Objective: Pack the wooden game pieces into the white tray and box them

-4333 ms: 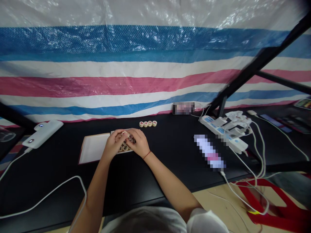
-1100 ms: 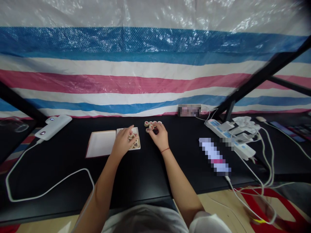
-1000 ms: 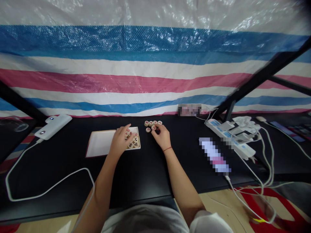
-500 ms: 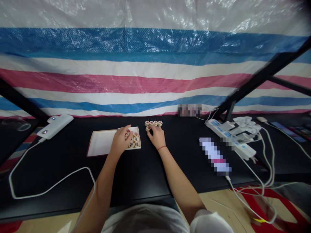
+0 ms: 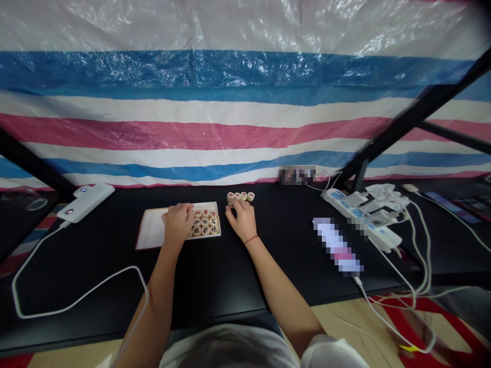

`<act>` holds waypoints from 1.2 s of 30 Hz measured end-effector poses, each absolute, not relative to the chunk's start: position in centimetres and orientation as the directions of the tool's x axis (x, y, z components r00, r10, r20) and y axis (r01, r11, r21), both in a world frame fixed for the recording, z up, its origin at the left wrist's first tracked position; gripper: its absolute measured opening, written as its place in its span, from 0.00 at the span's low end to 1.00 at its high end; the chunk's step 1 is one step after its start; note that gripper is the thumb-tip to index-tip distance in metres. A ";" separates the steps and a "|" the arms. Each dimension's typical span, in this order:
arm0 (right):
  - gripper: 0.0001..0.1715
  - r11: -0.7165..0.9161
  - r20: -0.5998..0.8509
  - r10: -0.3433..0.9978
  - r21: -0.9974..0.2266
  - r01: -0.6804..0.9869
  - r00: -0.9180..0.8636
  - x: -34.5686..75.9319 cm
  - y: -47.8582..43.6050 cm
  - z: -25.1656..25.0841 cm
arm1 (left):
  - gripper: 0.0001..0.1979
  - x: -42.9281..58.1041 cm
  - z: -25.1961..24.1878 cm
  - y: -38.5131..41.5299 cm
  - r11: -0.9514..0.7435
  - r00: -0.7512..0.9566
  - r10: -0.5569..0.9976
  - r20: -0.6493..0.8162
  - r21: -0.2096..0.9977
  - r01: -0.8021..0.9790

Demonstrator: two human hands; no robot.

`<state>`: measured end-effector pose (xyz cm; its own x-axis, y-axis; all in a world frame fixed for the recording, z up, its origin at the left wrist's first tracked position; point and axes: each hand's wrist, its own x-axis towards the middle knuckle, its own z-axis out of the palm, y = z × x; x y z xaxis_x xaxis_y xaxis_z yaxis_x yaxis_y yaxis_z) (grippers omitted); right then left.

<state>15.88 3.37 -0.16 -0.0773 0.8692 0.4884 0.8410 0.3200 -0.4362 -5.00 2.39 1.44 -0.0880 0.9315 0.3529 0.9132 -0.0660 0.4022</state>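
A white box (image 5: pixel 210 206) lies on the black table, with round Chinese chess pieces (image 5: pixel 205 222) in rows inside, marked in red and black characters. Over the box's left end rests my left hand (image 5: pixel 177 224), palm down, fingers loosely bent and apart, with no piece visible in them; it hides that end and part of the lid (image 5: pixel 149 230). To the right of the box, my right hand (image 5: pixel 242 220) has its thumb and fingers closed round a chess piece, mostly covered by the fingers. Just beyond it stands a short row of red-marked pieces (image 5: pixel 244 196).
A white device (image 5: pixel 90 199) with a cable is at the left. On the right lie a blurred phone (image 5: pixel 337 245) and a white power strip (image 5: pixel 360 217) with plugs and cables. A striped plastic sheet (image 5: pixel 230 133) hangs behind the table.
My left hand has moved left off the pieces towards the box's left end, uncovering more of them. My right hand stays by the row, its fingers now reaching further over the piece.
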 end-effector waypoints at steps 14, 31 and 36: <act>0.21 0.378 0.306 0.917 -0.470 0.797 -0.254 13.1 2.4 -0.7 | 0.13 -3.9 1.3 2.0 -0.065 -0.023 0.969 0.246 0.344 0.937; 0.22 0.446 0.483 0.864 -0.604 0.660 -0.142 13.4 2.1 0.0 | 0.13 -3.9 2.5 2.3 -0.149 -0.105 0.936 0.337 0.645 0.749; 0.19 0.572 0.568 0.796 -0.590 0.570 -0.211 12.9 1.6 0.3 | 0.18 -2.5 2.5 1.9 -0.177 0.010 0.982 0.190 0.894 0.413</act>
<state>12.93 1.64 0.34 -0.2109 0.7955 0.5680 0.5697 0.5722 -0.5899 -2.49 1.86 2.47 0.0097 0.9818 0.1896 0.4127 -0.1766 0.8936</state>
